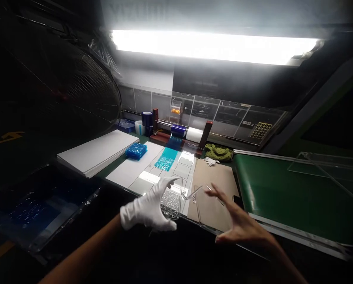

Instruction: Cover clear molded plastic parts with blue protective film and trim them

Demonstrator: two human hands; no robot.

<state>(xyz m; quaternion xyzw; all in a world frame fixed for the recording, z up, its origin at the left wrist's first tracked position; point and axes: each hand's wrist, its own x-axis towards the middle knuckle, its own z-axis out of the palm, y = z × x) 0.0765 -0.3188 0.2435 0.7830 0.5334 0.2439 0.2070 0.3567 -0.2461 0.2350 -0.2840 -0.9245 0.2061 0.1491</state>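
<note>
My left hand (151,207), in a white glove, has its thumb and fingers around the edges of a clear plastic panel (170,201). The wrinkled surface seen through the panel is hard to make out. Bare and with fingers spread, my right hand (235,219) hovers over a brown board (220,177) near the bench edge. A thin, pen-like tool (219,200) shows by its fingertips. Between the hands are more clear plastic edges (198,205) and a curled transparent strip (191,194), whose outlines are partly lost in glare.
Behind stands a roller holder with a blue film roll (178,130) and a white roll (194,135). Blue film (166,158) runs onto the bench. Left are a white sheet stack (98,152) and blue film pieces (136,150); right, a green conveyor belt (291,189) and green pouch (218,152).
</note>
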